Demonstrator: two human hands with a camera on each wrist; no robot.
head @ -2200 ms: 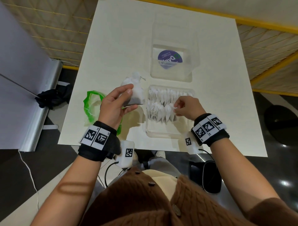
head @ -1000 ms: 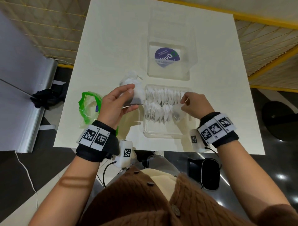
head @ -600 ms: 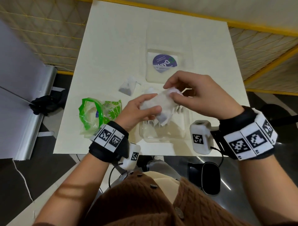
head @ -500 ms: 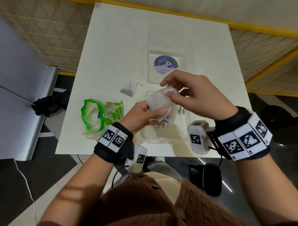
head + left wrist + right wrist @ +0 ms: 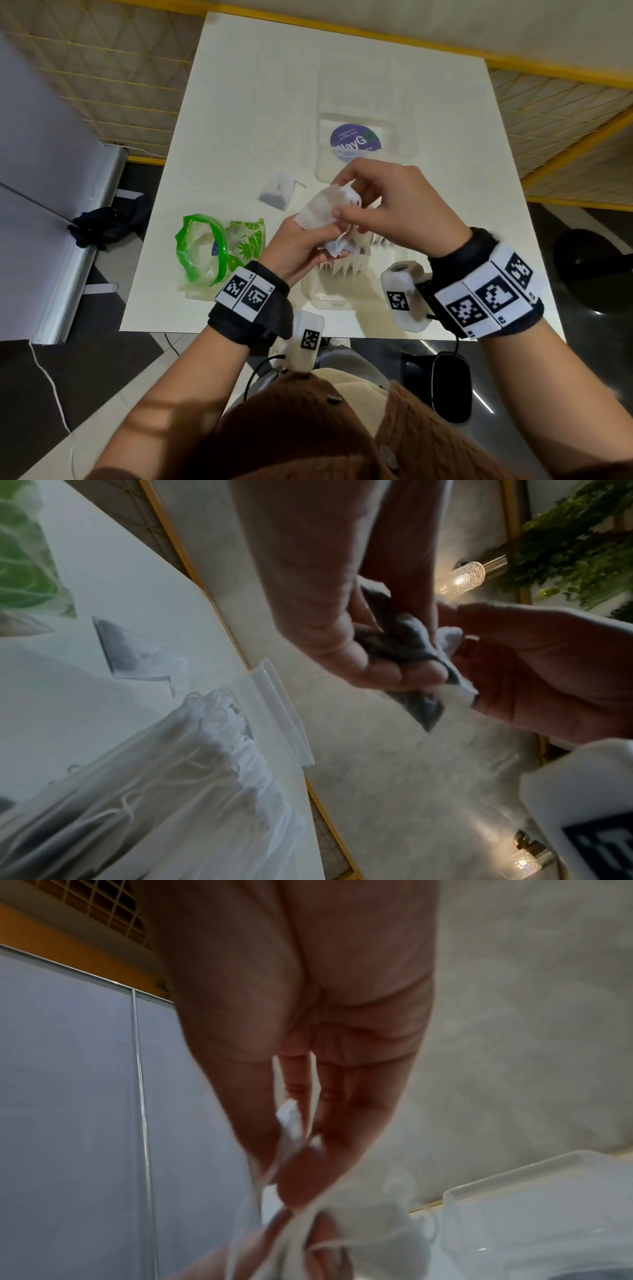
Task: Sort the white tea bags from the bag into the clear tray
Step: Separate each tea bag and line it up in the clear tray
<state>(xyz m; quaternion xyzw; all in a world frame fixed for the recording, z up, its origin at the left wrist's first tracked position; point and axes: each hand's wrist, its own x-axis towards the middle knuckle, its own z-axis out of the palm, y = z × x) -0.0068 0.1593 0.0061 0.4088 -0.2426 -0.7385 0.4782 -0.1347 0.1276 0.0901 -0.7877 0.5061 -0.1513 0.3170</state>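
Both grips on tilted tea bag (image 5: 322, 212)

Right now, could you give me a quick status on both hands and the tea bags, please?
Left hand grips tea bag bundle; right hand pinches it. Bundle above clear tray, rows inside. One loose tea bag on table. Nothing blocking.
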